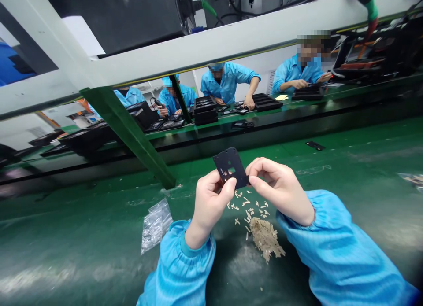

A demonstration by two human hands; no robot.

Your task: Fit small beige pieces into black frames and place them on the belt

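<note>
A small flat black plastic plate (pixel 228 164) with cut-outs is held up above the green work surface (pixel 346 174). My left hand (pixel 211 204) grips its lower left edge with thumb and curled fingers. My right hand (pixel 277 185) pinches its right edge, fingers closed. Both arms wear blue sleeves. Below the hands lies a pile of tiny beige parts (pixel 264 237), with several scattered ones nearer the plate.
A clear plastic bag (pixel 155 224) lies left of my left arm. A green slanted post (pixel 132 136) stands ahead on the left. A small black piece (pixel 314 145) lies further right. Across the bench, several people in blue work over black trays (pixel 266 102).
</note>
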